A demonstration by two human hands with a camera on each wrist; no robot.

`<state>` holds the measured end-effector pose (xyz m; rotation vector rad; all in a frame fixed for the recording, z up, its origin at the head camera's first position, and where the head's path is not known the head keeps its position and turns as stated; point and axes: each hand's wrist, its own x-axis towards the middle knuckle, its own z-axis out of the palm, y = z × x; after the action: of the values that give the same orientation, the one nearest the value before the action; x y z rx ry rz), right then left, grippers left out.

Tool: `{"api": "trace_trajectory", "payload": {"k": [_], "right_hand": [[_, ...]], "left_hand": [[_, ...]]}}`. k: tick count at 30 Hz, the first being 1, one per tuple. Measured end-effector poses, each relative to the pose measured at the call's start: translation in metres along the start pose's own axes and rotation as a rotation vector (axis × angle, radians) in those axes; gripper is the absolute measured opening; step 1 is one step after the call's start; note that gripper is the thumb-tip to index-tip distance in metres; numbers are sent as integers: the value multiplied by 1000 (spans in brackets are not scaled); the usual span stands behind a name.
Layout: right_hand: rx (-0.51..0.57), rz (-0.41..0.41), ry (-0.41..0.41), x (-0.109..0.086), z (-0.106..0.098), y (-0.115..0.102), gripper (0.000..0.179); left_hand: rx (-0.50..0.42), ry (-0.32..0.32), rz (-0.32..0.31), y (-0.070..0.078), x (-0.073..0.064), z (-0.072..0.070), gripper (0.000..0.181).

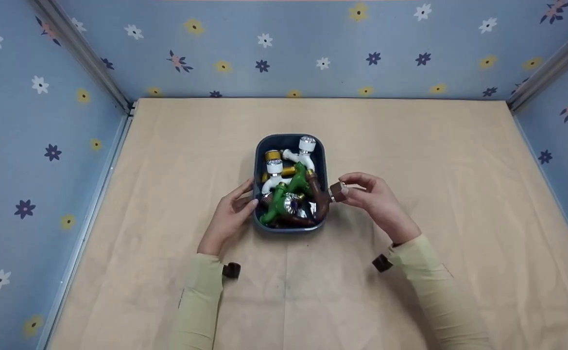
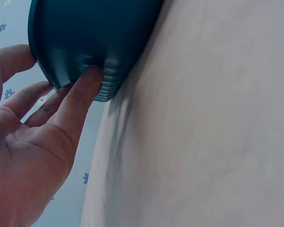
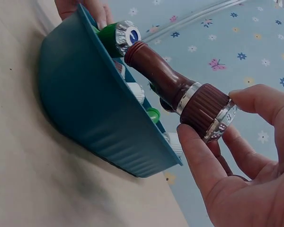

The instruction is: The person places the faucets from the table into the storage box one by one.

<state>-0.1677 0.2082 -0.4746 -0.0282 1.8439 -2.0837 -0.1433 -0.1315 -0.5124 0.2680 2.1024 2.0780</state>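
A dark blue-green plastic bin (image 1: 290, 231) on the table is full of plastic taps in white, green, brown and gold. My right hand (image 1: 373, 199) pinches the ribbed knob of a brown tap (image 3: 203, 109) between thumb and fingers. That tap's body overlaps the bin's right rim in the head view, and its knob, with a silvery cap, points outward. On the other side, my left hand (image 1: 230, 214) touches the bin's left wall with fairly straight fingers. In the left wrist view its fingertips (image 2: 92, 75) lie against the ribbed outer wall.
Inside the bin are white taps (image 1: 304, 153), green taps (image 1: 276, 204) and a gold tap (image 1: 273, 155). A beige cloth (image 1: 191, 160) covers the table. Blue flowered panels (image 1: 303, 48) stand at the back and both sides.
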Motion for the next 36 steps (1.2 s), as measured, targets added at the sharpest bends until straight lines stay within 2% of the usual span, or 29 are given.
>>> {"api": "trace_trajectory", "payload": {"k": [6, 13, 24, 29, 36], "right_hand": [[-31, 10, -4, 0, 8, 6, 36], [-7, -10, 2, -1, 15, 10, 35], [-206, -69, 62, -2, 26, 12, 29], [-241, -85, 93, -2, 30, 13, 31], [-250, -131, 113, -3, 36, 14, 35]], "left_hand": [[-4, -1, 21, -1, 1, 0, 57], [-7, -7, 31, -1, 2, 1, 57], [-14, -4, 7, 0, 1, 1, 57], [-16, 6, -10, 0, 0, 1, 57], [-19, 19, 9, 0, 0, 2, 56]]}}
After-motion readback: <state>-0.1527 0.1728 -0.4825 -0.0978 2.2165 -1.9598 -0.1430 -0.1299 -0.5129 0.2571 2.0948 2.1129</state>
